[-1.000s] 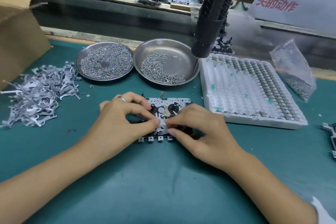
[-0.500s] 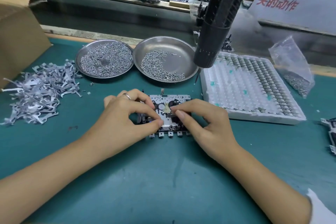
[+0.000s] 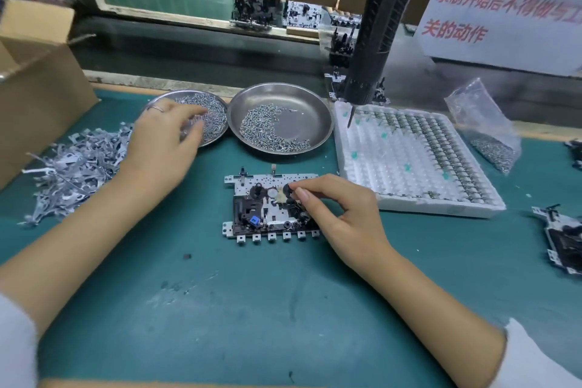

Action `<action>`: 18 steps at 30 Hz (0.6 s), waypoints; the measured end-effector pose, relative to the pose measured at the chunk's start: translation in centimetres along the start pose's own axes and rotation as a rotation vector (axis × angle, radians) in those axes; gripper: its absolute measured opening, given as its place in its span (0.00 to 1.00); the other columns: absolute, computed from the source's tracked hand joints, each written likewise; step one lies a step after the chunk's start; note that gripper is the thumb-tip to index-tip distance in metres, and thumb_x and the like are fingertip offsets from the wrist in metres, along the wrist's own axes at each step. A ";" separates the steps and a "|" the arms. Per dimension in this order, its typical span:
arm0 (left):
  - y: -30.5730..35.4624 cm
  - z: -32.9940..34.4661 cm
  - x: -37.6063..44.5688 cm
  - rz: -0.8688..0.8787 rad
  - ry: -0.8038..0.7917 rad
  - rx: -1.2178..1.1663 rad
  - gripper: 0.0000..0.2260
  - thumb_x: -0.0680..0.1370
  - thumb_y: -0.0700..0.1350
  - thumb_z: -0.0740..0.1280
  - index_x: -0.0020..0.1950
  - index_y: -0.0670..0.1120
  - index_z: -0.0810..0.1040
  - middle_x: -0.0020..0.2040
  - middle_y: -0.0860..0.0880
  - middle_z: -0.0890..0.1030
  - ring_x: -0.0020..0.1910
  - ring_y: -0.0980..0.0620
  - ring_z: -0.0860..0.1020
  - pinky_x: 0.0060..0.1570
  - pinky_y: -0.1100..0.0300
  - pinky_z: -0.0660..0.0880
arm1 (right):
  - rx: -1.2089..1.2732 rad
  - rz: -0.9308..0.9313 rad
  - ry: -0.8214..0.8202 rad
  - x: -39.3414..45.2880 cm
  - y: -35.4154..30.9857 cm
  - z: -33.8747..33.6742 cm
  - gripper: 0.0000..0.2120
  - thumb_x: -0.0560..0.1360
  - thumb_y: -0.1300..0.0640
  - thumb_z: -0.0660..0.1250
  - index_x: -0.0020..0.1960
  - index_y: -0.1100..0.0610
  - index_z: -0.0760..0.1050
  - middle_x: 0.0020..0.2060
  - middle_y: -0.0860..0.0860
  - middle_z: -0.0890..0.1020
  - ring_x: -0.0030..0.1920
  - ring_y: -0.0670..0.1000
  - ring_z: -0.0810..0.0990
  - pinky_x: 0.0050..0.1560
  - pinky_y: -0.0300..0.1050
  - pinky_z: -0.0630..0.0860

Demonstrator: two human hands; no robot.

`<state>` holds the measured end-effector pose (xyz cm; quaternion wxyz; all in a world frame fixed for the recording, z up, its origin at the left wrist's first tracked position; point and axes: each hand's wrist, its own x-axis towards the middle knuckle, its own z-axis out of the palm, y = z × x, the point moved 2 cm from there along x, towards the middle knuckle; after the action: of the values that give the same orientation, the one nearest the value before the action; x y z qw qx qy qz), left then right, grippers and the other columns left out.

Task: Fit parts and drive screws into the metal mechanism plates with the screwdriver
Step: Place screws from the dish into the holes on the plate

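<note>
Left hand (image 3: 163, 148) came off the mechanism plate (image 3: 271, 208), now over the screw dish (image 3: 217, 113) beyond it. Right hand (image 3: 343, 214) alone stays on the plate.

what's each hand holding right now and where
Right hand pinches a small part on the mechanism plate, near its upper right. Left hand holds nothing visible.

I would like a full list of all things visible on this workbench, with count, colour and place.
mechanism plate: one, silver and black, centre of mat
left dish: one, steel, full of screws, back left
right dish: one, steel, fewer screws, beside it
metal strips: a pile, grey, far left
foam tray: one, white, right
plastic bag: one, clear, far right
screwdriver: one, black, hanging above tray
cardboard box: one, brown, left edge
left hand: over left dish
right hand: fingers on the plate
</note>
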<state>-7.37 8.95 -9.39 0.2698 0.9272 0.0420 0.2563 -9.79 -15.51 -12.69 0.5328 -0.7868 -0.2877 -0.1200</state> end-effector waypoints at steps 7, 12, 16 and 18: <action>-1.5 1.5 3.1 -0.254 -0.258 0.230 0.11 0.78 0.43 0.68 0.58 0.42 0.82 0.56 0.38 0.81 0.59 0.38 0.75 0.58 0.53 0.71 | 0.003 0.006 -0.010 0.0 0.3 0.0 0.07 0.75 0.62 0.67 0.49 0.61 0.83 0.41 0.52 0.84 0.44 0.47 0.81 0.47 0.45 0.77; -1.8 1.0 2.0 -0.225 -0.068 0.181 0.05 0.76 0.44 0.70 0.50 0.48 0.84 0.50 0.42 0.83 0.52 0.38 0.77 0.51 0.50 0.74 | 0.000 -0.007 -0.015 0.0 0.5 0.1 0.08 0.75 0.60 0.66 0.49 0.60 0.83 0.41 0.52 0.84 0.43 0.49 0.81 0.46 0.45 0.77; -1.9 0.6 1.8 -0.172 0.042 0.139 0.07 0.77 0.44 0.69 0.53 0.47 0.84 0.51 0.42 0.83 0.52 0.38 0.77 0.49 0.49 0.74 | -0.006 -0.021 -0.019 0.0 0.5 0.1 0.08 0.75 0.60 0.66 0.49 0.60 0.83 0.40 0.51 0.84 0.43 0.47 0.81 0.46 0.43 0.77; -1.9 0.6 1.6 -0.151 0.080 0.100 0.07 0.76 0.43 0.69 0.53 0.46 0.84 0.50 0.42 0.83 0.51 0.39 0.77 0.48 0.49 0.74 | -0.002 -0.020 -0.019 0.0 0.5 0.0 0.08 0.75 0.60 0.66 0.49 0.60 0.83 0.40 0.51 0.84 0.43 0.48 0.81 0.45 0.43 0.77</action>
<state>-5.58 10.62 -10.12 0.2398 0.9228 0.1351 0.2697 -9.49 -15.59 -13.07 0.5279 -0.7856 -0.3003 -0.1182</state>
